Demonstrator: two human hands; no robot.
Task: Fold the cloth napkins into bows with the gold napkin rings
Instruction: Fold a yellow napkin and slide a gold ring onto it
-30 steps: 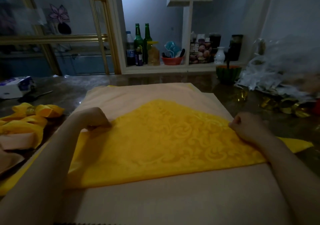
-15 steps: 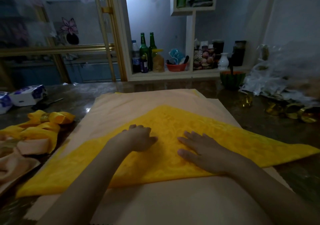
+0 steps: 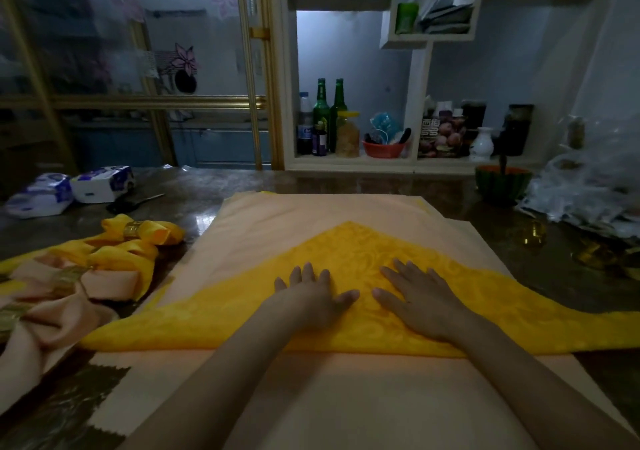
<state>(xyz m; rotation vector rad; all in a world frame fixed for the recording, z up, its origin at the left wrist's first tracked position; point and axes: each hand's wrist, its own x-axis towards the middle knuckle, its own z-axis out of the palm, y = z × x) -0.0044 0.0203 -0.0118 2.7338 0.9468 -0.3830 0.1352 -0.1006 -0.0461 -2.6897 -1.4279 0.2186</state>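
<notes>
A yellow patterned napkin (image 3: 349, 252) lies folded into a wide triangle on a stack of peach cloths (image 3: 311, 214), its point away from me. My left hand (image 3: 311, 297) and my right hand (image 3: 419, 297) press flat on its middle, side by side, fingers straight. At the left lie finished bows: a yellow bow (image 3: 138, 233) with a gold ring (image 3: 133, 229), and a peach bow (image 3: 69, 283) with gold rings. Loose gold rings (image 3: 533, 236) sit on the dark table at the right.
Tissue packs (image 3: 100, 184) and scissors (image 3: 135, 202) lie at the far left. A green bowl (image 3: 502, 183) and crumpled plastic bags (image 3: 588, 193) stand at the far right. Behind is a shelf with bottles (image 3: 322, 117) and jars.
Both hands left the napkin's left and right edges, came together at its middle and opened flat. The view has tilted up.
</notes>
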